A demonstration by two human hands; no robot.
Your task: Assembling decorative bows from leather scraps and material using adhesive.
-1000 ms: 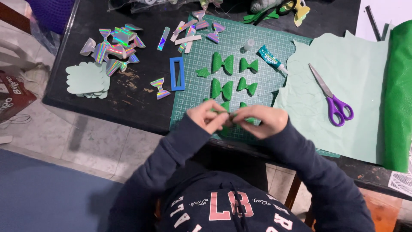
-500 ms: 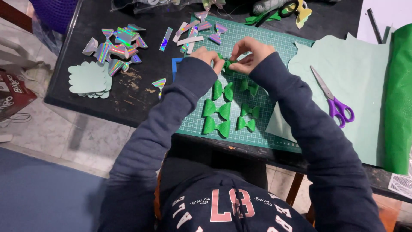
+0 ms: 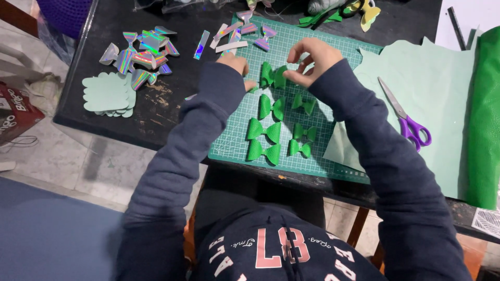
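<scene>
Purple-handled scissors (image 3: 409, 122) on a pale green sheet (image 3: 437, 83). Holographic bow pieces (image 3: 138, 52) heaped on the dark surface (image 3: 166, 99). Scalloped pale green cutouts (image 3: 108, 94) stacked nearby.

The person wears a dark navy long-sleeved sweatshirt. Both sleeves are plain, with ribbed cuffs reaching the wrists of the left hand (image 3: 237, 65) and the right hand (image 3: 311, 58). Both hands are bare. The chest carries large pink block numerals with a white outline, arched white lettering and a small line of script.
</scene>
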